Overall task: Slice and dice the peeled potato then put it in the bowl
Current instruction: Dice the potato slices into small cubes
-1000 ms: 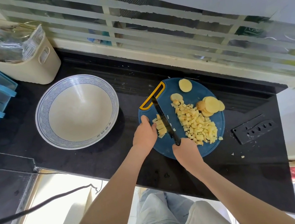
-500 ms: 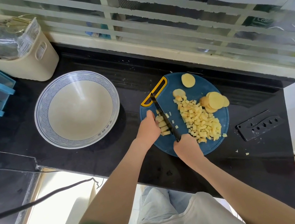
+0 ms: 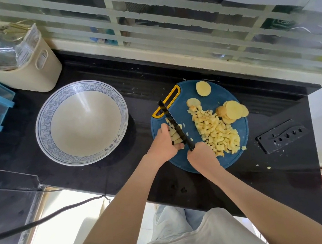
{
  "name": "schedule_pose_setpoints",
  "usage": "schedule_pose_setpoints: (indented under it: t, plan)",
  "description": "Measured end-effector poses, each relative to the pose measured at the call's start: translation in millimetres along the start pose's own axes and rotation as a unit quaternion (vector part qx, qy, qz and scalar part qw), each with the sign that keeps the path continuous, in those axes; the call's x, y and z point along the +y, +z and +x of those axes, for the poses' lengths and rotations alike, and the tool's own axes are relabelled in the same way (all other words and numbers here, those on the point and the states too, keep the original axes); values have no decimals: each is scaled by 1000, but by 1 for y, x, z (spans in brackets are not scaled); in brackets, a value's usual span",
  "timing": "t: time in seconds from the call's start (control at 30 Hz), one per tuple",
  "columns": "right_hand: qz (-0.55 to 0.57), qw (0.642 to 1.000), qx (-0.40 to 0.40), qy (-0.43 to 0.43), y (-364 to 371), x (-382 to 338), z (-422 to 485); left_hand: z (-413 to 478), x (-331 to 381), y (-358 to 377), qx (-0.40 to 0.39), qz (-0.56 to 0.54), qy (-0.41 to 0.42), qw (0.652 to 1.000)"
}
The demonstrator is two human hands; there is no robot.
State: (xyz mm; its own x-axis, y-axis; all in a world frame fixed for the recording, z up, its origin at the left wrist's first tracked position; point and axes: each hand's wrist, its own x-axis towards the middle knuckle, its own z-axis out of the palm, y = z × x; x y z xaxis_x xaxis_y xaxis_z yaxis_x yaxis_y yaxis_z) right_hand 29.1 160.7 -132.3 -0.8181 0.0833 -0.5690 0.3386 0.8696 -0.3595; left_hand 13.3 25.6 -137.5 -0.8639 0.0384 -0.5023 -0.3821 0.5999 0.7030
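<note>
on the round blue cutting board (image 3: 220, 94), in the head view, the left hand (image 3: 163, 145) curls its fingers over a small bundle of potato strips (image 3: 175, 136) and pins them down. the right hand (image 3: 199, 155) is wrapped round the handle of the black knife (image 3: 174, 123), whose blade lies across the strips just beside the left fingertips. to the right of the blade sits the pile of diced potato (image 3: 216, 133). beyond it a stack of round slices (image 3: 232, 111) rests at the board's right edge, and two loose slices (image 3: 203, 88) lie near the far rim. none of it is in the bowl yet. the patterned bowl (image 3: 43, 124) stands on the black table (image 3: 121, 173) to the left of the board, apart from it. a black knife sheath (image 3: 282, 136) lies on the table to the right.

raw potato is likely firm and crisp under the blade but wet with starch, so the strips will tend to slide and fan apart. they are best held from above, knuckles bent and tips tucked back from the edge, pressing down rather than squeezing. the cubes look light and loose, and probably cling to the blade. they would move best scooped together or swept off the lifted board — it looks light enough to carry by its yellow handle loop (image 3: 178, 88).
</note>
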Motion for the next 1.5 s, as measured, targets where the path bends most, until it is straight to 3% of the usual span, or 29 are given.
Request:
schedule_pose_setpoints:
  t: [0.23,0.9,1.1,1.5]
  plan:
    - [-22,1000,-10,8,-3,13,-10,-5,1,6,30,15,16,999]
    - [16,999,1,29,-19,30,-7,-1,-4,10,11,113,22,993]
    - [51,999,-1,6,-30,20,-10,-5,-6,8,9,86,39,996]
    - [-58,995,-49,-59,-39,13,-4,-14,-13,8,62,23,63,996]
